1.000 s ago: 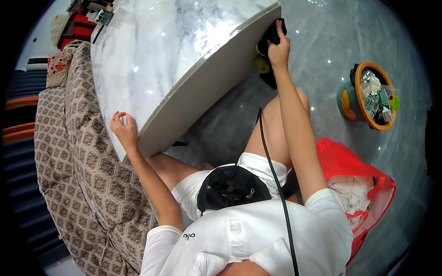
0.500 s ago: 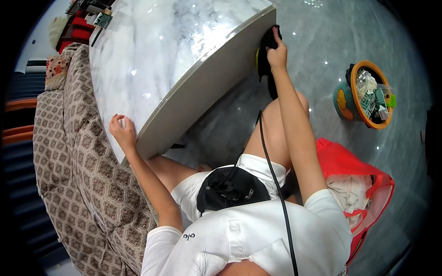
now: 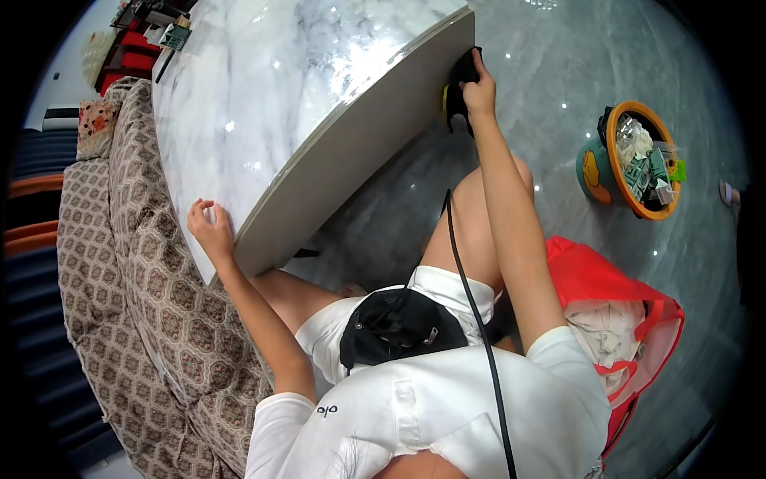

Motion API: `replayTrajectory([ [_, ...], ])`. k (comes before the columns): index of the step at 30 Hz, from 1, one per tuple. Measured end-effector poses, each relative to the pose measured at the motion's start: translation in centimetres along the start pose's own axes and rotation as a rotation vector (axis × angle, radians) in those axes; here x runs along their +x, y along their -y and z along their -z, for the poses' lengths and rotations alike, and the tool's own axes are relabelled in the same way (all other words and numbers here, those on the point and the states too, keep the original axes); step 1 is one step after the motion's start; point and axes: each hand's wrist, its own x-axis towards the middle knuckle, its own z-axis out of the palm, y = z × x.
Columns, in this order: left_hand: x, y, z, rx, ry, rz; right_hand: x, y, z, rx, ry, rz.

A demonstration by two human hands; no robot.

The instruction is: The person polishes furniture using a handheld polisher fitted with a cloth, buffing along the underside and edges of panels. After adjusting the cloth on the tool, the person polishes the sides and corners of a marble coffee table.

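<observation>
My right hand (image 3: 479,96) grips a dark black piece, like a cloth or pad with a yellow edge (image 3: 456,94), against the far end of the table's grey side panel. Its exact kind is hard to make out. My left hand (image 3: 211,225) lies on the near left corner of the white marble-patterned table (image 3: 263,104), fingers loosely bent and apart, holding nothing. The table's thick curved side (image 3: 359,132) faces me, between my two hands.
A patterned sofa (image 3: 152,279) runs along the left. On the grey floor at right stand a filled bin with an orange rim (image 3: 612,136) and a red bag (image 3: 578,271) holding pale cloth. A black cable (image 3: 479,311) crosses my lap. A foot (image 3: 726,192) shows at the far right.
Both hands stay in nearly the same places. The black piece in my right hand hangs down less than before. A foot has come into view at the right edge.
</observation>
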Motion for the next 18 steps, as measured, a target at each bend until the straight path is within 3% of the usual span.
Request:
replayTrajectory([
  [2, 0.0, 0.2, -0.1, 0.018, -0.011, 0.005, 0.0, 0.4, -0.4, -0.038, 0.022, 0.039],
  [4, 0.1, 0.1, 0.1, 0.013, -0.01, 0.001, -0.3, 0.6, -0.7, -0.231, -0.008, 0.413],
  [5, 0.0, 0.0, 0.1, 0.006, -0.008, -0.005, 0.4, -0.4, -0.7, -0.182, 0.016, 0.428],
  [9, 0.0, -0.2, 0.1, 0.009, -0.016, 0.005, 0.1, -1.3, -0.2, -0.211, 0.004, 0.178],
  [11, 0.0, 0.0, 0.1, 0.012, -0.008, 0.003, 1.1, -5.5, 0.0, 0.001, -0.068, -0.337],
  [15, -0.1, -0.1, 0.1, -0.017, -0.022, 0.024, -0.1, -2.1, -1.7, 0.019, -0.231, -0.208],
  [18, 0.1, -1.0, 0.4, -0.03, -0.037, 0.018, -1.1, 2.7, -1.9, 0.448, -0.406, 0.086],
])
